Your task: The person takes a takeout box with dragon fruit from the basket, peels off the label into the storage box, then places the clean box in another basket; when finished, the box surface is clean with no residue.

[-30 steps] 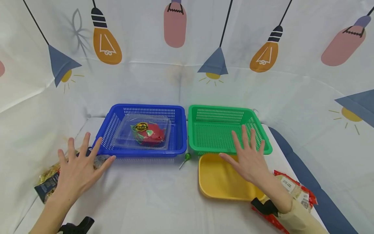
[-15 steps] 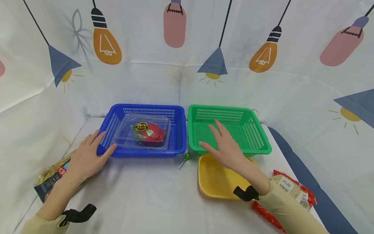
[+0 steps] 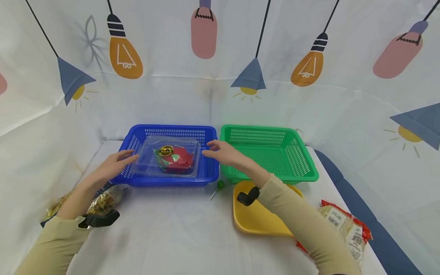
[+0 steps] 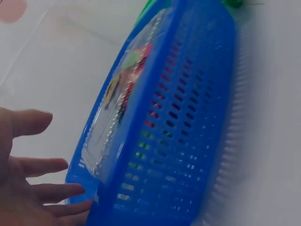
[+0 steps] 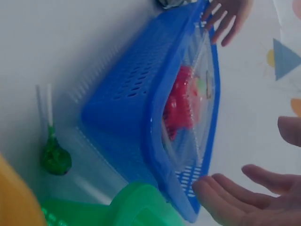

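Note:
A clear plastic box (image 3: pixel 144 164) lies in the blue basket (image 3: pixel 172 182). Inside the box is a red-and-green item, perhaps a dragon fruit, under a black-and-yellow sticker. My left hand (image 3: pixel 117 166) reaches over the basket's left side, its fingertips right by the box's left edge in the head view. In the left wrist view, the fingers (image 4: pixel 56 192) are spread at the basket's rim. From the other side, my right hand (image 3: pixel 225 153) overlaps the basket's right rim, fingers extended toward the box. Both hands hold nothing; in the right wrist view, the right fingers (image 5: pixel 225 197) are relaxed and apart.
A green basket (image 3: pixel 261 152) stands just right of the blue one, with a yellow tray (image 3: pixel 254 219) in front. A green lollipop (image 3: pixel 220 185) lies between them. Snack bags lie at left (image 3: pixel 106 200) and right (image 3: pixel 350 229), partly under the arms. A patterned cloth hangs behind.
Both hands have moved to the blue basket: the left forward and to the right, the right across to the left from above the yellow tray and green basket. The box has stayed in place.

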`<action>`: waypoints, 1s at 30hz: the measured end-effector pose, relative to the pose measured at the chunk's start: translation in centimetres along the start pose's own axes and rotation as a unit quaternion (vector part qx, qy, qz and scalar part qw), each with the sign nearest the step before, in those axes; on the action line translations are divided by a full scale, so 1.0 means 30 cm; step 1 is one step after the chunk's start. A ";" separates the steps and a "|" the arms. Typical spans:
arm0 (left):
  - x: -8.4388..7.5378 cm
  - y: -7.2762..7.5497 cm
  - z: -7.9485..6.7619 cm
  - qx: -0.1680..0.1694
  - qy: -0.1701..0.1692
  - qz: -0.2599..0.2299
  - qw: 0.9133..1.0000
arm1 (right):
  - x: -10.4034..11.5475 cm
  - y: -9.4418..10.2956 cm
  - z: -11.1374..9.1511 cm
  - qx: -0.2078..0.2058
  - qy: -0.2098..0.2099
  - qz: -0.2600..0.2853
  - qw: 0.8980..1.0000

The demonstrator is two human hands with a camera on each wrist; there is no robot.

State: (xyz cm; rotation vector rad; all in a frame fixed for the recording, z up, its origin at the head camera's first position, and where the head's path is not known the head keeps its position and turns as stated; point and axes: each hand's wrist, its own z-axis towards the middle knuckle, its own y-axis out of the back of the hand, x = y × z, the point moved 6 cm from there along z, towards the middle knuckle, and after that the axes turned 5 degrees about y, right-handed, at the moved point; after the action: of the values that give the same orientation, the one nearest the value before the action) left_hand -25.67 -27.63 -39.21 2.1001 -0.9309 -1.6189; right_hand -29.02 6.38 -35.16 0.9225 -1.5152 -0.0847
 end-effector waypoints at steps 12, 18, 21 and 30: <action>0.048 0.028 0.133 0.140 0.013 -0.166 0.976 | -0.051 -0.076 0.208 0.043 -0.118 0.196 0.973; 0.070 0.033 0.167 0.156 0.017 -0.203 0.967 | -0.072 -0.104 0.262 0.058 -0.151 0.256 0.953; 0.078 0.034 0.175 0.163 0.017 -0.204 0.965 | -0.084 -0.112 0.274 0.062 -0.158 0.270 0.948; 0.076 0.015 0.195 0.174 0.012 -0.171 0.970 | -0.097 -0.131 0.294 0.084 -0.148 0.271 0.947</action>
State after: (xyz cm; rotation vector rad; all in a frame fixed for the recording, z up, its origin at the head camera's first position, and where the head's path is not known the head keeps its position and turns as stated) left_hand -31.00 -28.72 -42.34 2.6368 -0.9419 -1.6800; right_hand -35.10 1.36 -41.46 0.6108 -2.0355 0.3219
